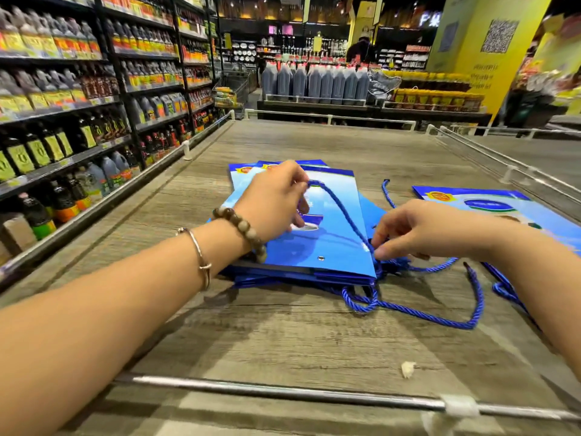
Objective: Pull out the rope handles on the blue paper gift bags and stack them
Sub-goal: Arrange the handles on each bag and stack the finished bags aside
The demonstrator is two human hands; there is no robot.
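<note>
Blue bag stack (320, 247), loose ropes (418, 309), white scrap (408, 369)

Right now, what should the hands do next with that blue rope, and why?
Probably keep drawing the rope handle out: the left hand pinches its loop above the top bag, while the right hand holds the bag's edge where the rope comes out.

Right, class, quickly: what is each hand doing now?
Left hand: closed, pinching the blue rope handle.
Right hand: closed, pinching the same rope at the top bag's edge.
</note>
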